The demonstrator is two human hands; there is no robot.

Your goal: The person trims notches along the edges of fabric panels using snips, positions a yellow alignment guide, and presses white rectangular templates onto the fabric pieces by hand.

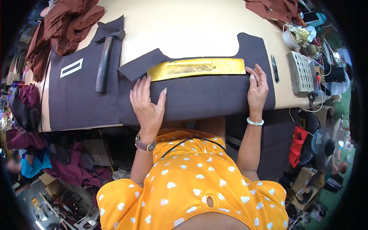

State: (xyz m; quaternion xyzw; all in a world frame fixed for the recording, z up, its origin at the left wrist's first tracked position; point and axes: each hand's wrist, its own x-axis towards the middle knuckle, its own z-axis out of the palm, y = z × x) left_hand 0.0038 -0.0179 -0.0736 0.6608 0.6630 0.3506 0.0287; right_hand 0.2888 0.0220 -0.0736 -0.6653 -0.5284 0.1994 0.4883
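Note:
A long gold-coloured bar [199,68] with a worn, darker middle lies across dark cloth [199,96] on the table in front of me. My left hand [147,97] rests on the cloth with thumb and fingers apart, its fingertips by the bar's left end. Beside that end, a smaller dark cloth piece [143,63] lies at an angle. At the right end of the bar is my right hand [258,88], fingers loosely bent and apart, with the index fingertip at the bar's corner. Neither hand grips anything.
A hammer [104,67] and a white rectangular frame [71,68] lie on dark cloth at left. Rust-brown fabric [71,23] is heaped behind. To the right are thread snips [275,69], a stack of cut-out cards [301,73] and a white pot [290,39].

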